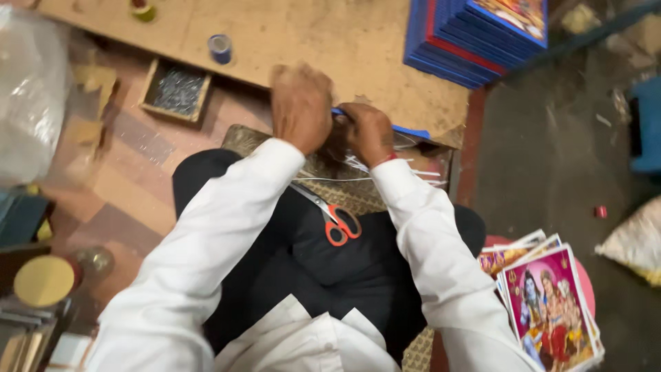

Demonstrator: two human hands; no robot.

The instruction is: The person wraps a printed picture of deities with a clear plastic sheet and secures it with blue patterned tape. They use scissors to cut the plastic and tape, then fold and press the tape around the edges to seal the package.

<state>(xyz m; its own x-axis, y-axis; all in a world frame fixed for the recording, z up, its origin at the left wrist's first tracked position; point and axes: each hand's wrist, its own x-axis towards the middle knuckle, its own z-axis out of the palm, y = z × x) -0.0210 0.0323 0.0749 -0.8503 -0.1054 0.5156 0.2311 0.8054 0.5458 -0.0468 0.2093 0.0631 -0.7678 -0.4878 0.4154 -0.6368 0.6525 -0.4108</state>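
A: Where's the blue frame [412,131]?
B: At the bench [358,48] edge. Our left hand [301,107] & right hand [370,133] both clenched on it.
A: Handling?
B: Prob. stiff, light; we'd grip the rim. Scissors [330,213] lie on our lap, below the bench.

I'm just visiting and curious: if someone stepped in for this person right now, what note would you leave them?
Left hand and right hand both grip a blue frame strip at the near edge of the wooden board. Orange-handled scissors lie unused on the lap. A stack of blue frames sits on the board's far right; colourful prints wait at the right.
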